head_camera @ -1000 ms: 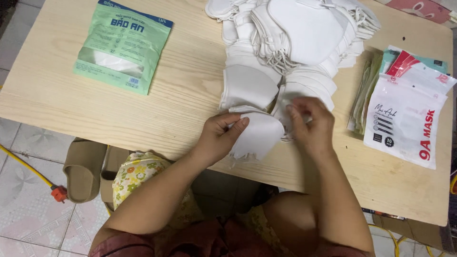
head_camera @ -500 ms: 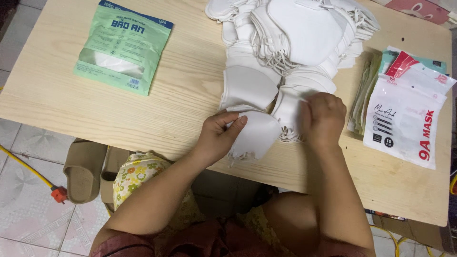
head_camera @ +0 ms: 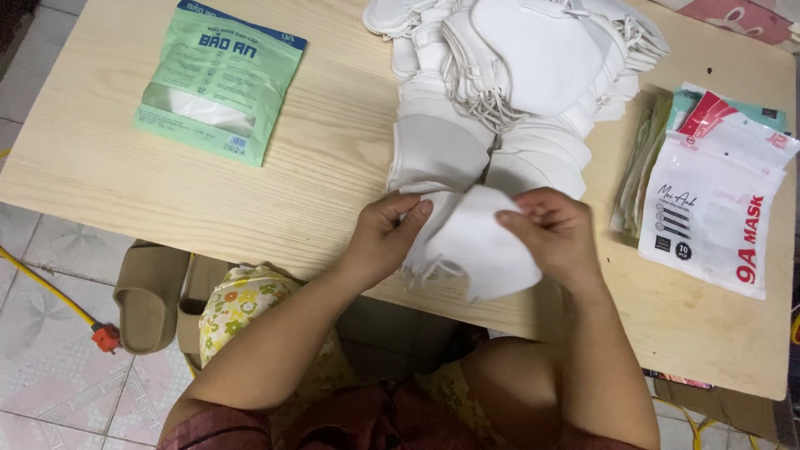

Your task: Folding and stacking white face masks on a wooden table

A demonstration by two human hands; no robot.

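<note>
The table (head_camera: 275, 192) of pale wood fills most of your view, its near edge running just above your knees. On its far middle lies the pile (head_camera: 517, 92) of white masks, heaped and fanned out, ear loops trailing over one another, the nearest ones reaching down almost to your hands. At the right edge sits the stack of pouches (head_camera: 708, 217), flat retail bags lying one on another, the top one white with a red corner. Far left, well apart from everything else, lies the green pack (head_camera: 218, 82), flat, with a clear window near its lower end.

Below the table on the left, on the tiled floor, a tan slipper (head_camera: 150, 292) rests beside a yellow cord (head_camera: 50, 292) that ends in an orange plug.

Your left hand (head_camera: 385, 237) pinches the left edge of the mask (head_camera: 479, 246), thumb on top and fingers curled beneath. Your right hand (head_camera: 554, 233) grips its upper right edge, fingers folded down over the fabric. So both hands are closed on the same single mask, holding it between them. The mask hangs just above the table's near edge, directly in front of the pile, folded flat with its pointed end toward you and a loop dangling at its lower left.
</note>
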